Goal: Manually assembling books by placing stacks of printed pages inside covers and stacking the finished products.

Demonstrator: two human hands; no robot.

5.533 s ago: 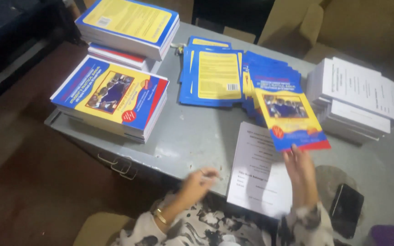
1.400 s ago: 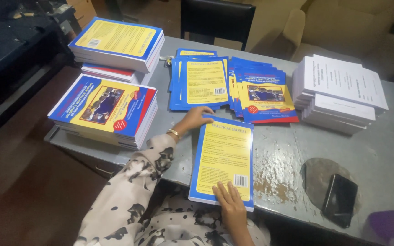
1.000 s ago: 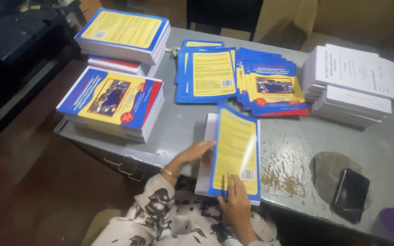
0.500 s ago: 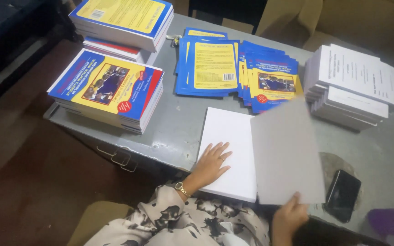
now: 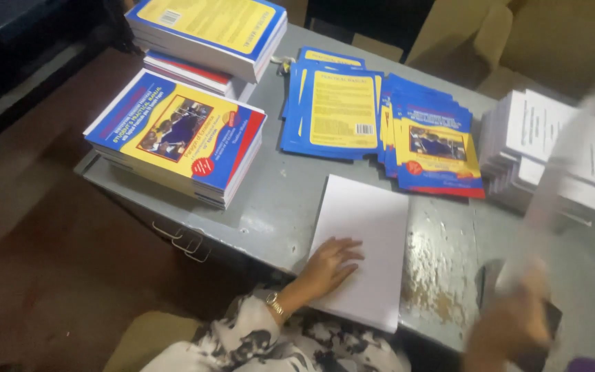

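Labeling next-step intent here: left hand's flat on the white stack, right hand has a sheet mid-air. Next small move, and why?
Probably set the sheet aside, toward the white paper piles at right. The right hand holds it lifted and motion-blurred, clear of the white stack, which the left hand presses flat, its top face bare.

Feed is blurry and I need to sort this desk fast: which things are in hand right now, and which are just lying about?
In hand:
- left hand flat on the white page block
- right hand, blurred, lifting a loose sheet

Lying about:
- bound book stacks
- fanned blue-and-yellow covers
- white printed-sheet stacks
- dark phone, partly hidden
- grey metal desk
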